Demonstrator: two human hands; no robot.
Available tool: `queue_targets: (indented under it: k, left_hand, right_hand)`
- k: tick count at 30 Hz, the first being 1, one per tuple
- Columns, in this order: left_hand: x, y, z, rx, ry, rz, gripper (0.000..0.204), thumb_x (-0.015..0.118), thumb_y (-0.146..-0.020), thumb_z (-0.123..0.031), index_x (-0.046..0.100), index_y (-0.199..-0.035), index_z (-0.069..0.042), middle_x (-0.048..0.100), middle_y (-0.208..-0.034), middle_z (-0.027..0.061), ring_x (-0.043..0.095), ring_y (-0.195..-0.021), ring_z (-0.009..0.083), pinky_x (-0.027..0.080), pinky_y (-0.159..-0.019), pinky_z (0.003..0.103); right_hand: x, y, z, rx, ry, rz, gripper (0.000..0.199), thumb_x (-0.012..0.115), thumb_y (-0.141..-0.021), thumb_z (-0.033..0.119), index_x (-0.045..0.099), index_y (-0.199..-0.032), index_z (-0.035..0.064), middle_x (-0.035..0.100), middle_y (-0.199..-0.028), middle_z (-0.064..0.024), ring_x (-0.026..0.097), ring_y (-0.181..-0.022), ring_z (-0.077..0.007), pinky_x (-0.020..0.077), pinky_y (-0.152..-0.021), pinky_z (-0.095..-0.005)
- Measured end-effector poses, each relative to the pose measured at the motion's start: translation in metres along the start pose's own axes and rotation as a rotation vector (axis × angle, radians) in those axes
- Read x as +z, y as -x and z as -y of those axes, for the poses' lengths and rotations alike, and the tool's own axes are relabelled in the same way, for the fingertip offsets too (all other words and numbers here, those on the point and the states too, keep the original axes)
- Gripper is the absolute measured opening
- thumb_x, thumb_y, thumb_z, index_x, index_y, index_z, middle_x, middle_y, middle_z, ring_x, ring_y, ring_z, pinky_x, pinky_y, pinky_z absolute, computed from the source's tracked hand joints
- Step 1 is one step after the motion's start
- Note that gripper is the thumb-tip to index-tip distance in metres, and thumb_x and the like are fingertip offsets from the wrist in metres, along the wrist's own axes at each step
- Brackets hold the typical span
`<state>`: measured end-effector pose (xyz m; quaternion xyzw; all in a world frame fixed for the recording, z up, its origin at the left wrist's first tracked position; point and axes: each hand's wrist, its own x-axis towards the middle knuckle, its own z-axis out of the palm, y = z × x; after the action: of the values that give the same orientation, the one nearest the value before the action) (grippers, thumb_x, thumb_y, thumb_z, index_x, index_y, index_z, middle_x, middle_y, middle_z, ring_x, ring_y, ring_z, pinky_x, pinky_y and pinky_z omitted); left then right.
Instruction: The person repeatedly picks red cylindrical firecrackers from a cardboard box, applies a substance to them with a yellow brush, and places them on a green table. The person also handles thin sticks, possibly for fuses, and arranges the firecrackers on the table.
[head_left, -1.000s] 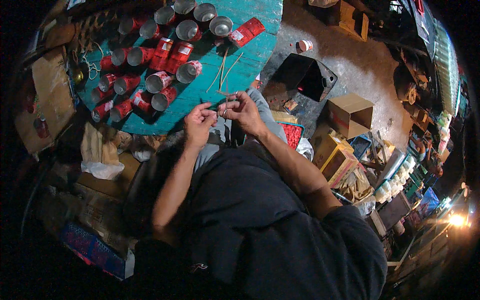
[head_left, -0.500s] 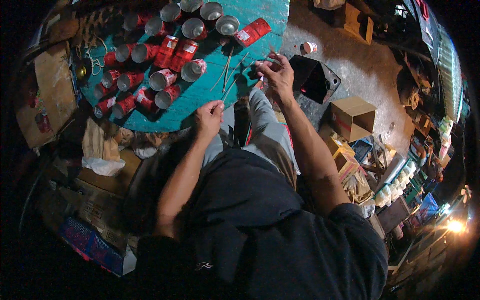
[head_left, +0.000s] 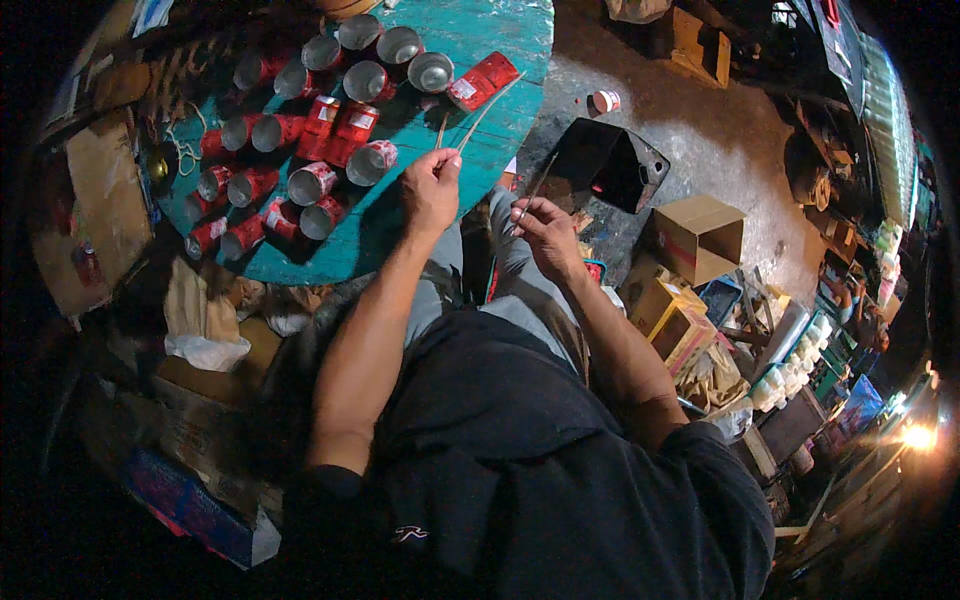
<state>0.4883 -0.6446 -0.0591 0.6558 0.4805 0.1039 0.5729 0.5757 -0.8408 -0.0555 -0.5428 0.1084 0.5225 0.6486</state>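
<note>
My left hand (head_left: 430, 195) is closed over the near edge of the teal table (head_left: 400, 225). Long, thin, pale sticks (head_left: 490, 110) run out from its fingertips toward the far right; whether all of them are gripped or some lie on the table is unclear. Over my lap, to the right of the table edge, my right hand (head_left: 550, 235) pinches a thin dark stick or wire (head_left: 543, 180) that points up and away. Beyond the sticks a red can (head_left: 484, 82) lies on its side.
Several open red cans (head_left: 313, 183) crowd the table's left and far side. On the floor to the right are a black container (head_left: 610, 165), a white-and-red cup (head_left: 605, 101) and an open cardboard box (head_left: 700, 240). Paper bags and boxes (head_left: 205, 310) fill the left.
My left hand has moved forward over the table edge to the pale sticks. My right hand has drawn back toward my lap, holding a thin stick or wire. The view has shifted slightly.
</note>
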Motion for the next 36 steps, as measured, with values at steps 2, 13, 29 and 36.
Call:
queue_targets:
  k: [2, 13, 29, 36]
  left_hand:
    - [0.006, -0.008, 0.003, -0.014, 0.018, -0.004, 0.020, 0.066, -0.088, -0.013, 0.069, -0.098, 0.004, 0.070, -0.080, 0.0114, 0.065, -0.069, 0.0170, 0.051, -0.065, 0.032]
    - [0.008, -0.012, 0.010, -0.083, 0.040, 0.018, 0.020, 0.068, -0.090, -0.014, 0.069, -0.105, -0.001, 0.063, -0.073, 0.0003, 0.053, -0.057, 0.0062, 0.042, -0.048, 0.022]
    - [0.000, -0.002, 0.004, -0.166, 0.214, 0.049, 0.021, 0.069, -0.090, -0.014, 0.069, -0.106, 0.000, 0.063, -0.076, 0.0012, 0.055, -0.060, 0.0068, 0.044, -0.049, 0.022]
    - [-0.001, -0.006, 0.010, -0.119, 0.281, 0.068, 0.022, 0.067, -0.090, -0.011, 0.070, -0.109, -0.001, 0.062, -0.071, 0.0002, 0.053, -0.058, 0.0068, 0.043, -0.050, 0.025]
  right_hand:
    - [0.001, 0.001, 0.002, 0.057, 0.059, 0.057, 0.014, 0.073, -0.087, 0.009, 0.068, -0.098, 0.0011, 0.068, -0.087, -0.0013, 0.060, -0.078, -0.0087, 0.0471, -0.068, -0.0233]
    - [0.002, 0.001, -0.014, 0.176, 0.321, 0.168, 0.025, 0.075, -0.088, 0.028, 0.067, -0.081, 0.0058, 0.061, -0.073, 0.0034, 0.051, -0.065, -0.0060, 0.0396, -0.060, -0.0233]
    - [0.052, -0.039, 0.001, 0.330, 0.205, 0.348, 0.030, 0.071, -0.090, 0.031, 0.063, -0.076, 0.0061, 0.056, -0.065, 0.0011, 0.047, -0.056, -0.0083, 0.0358, -0.053, -0.0241]
    - [0.058, -0.037, 0.006, 0.295, 0.185, 0.308, 0.031, 0.072, -0.090, 0.031, 0.061, -0.073, 0.0063, 0.054, -0.064, 0.0017, 0.046, -0.057, -0.0091, 0.0352, -0.054, -0.0256]
